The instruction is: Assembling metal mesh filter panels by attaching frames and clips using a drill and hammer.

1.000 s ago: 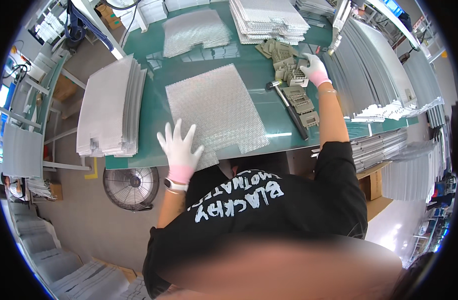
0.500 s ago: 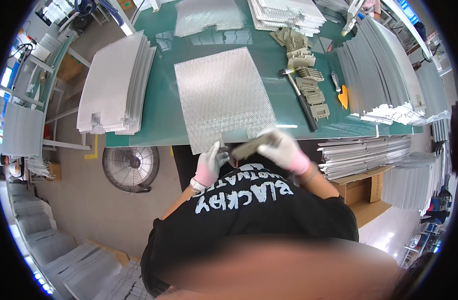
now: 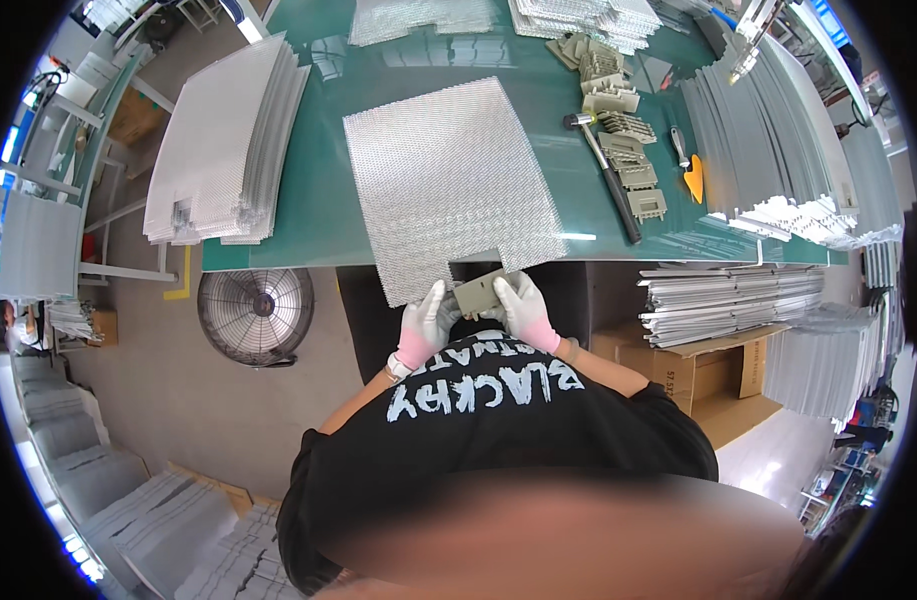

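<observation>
A sheet of silvery metal mesh [image 3: 448, 180] lies on the green table, its notched near edge reaching past the table's front edge. Just below that notch is a flat grey-beige plastic part [image 3: 479, 296] with small cutouts. My right hand [image 3: 526, 312], in a white and pink glove, is closed on the part's right side, thumb on top. At the part's left side, my gloved left hand [image 3: 428, 322] is closed round its edge, thumb up beside the mesh corner; some of its fingers are hidden.
A rubber-headed hammer [image 3: 608, 180] lies right of the mesh, beside several similar plastic parts [image 3: 633, 160]. An orange-bladed scraper [image 3: 692, 178] is farther right. Stacks of mesh sheets stand left [image 3: 218, 130] and right [image 3: 758, 140]. A floor fan [image 3: 256, 315] is below left.
My right hand has brought the plastic part in between both hands, turning its flat face up. The left hand now meets its left side. The view has shifted slightly.
</observation>
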`<state>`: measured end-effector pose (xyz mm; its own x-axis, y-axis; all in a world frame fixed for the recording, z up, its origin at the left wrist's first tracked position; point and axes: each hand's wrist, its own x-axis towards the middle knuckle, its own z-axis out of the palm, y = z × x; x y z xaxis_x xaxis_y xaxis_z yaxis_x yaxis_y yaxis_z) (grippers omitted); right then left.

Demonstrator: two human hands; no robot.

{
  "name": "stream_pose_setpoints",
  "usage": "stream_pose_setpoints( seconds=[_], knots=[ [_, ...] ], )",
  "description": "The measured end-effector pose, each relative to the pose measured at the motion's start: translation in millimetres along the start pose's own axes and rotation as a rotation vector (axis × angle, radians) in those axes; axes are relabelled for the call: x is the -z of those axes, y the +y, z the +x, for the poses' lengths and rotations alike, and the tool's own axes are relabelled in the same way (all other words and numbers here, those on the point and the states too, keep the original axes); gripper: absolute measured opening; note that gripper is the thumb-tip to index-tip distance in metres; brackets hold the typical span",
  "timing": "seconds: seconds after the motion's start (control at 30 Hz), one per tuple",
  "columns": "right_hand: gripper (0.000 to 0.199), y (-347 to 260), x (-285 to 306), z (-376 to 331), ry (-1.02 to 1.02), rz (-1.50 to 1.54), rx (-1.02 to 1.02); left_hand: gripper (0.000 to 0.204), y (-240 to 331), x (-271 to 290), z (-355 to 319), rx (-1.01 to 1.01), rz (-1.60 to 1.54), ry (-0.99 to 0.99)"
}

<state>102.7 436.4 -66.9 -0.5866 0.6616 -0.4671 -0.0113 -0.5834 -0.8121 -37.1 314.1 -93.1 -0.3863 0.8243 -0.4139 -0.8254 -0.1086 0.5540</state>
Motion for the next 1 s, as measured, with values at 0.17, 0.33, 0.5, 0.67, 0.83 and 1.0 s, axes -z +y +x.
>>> stream_pose_setpoints(
  seconds=[0.17,0.33,0.5,0.67,0.83,1.0],
  knots=[
    [0.031,3,4,1,0.014,0.044,0.079,0.034,4,-14,-6,-0.016,0.103,0.034],
    [0.029,-8,-5,1,0.044,0.068,0.063,0.035,-2,-12,-6,0.048,0.247,0.106],
    [0.033,-18,-2,3,-0.162,-0.122,-0.017,0.036,-8,-13,5,0.141,0.458,0.103],
    [0.023,-18,11,3,-0.150,-0.145,0.084,0.030,5,-15,-1,0.130,0.406,0.074],
    [0.028,-19,3,0,-0.029,-0.050,-0.026,0.026,7,-14,-4,0.080,0.302,0.046],
    [0.032,-14,9,5,-0.057,-0.252,-0.010,0.028,8,-9,-5,0.093,0.317,-0.008]
  ],
)
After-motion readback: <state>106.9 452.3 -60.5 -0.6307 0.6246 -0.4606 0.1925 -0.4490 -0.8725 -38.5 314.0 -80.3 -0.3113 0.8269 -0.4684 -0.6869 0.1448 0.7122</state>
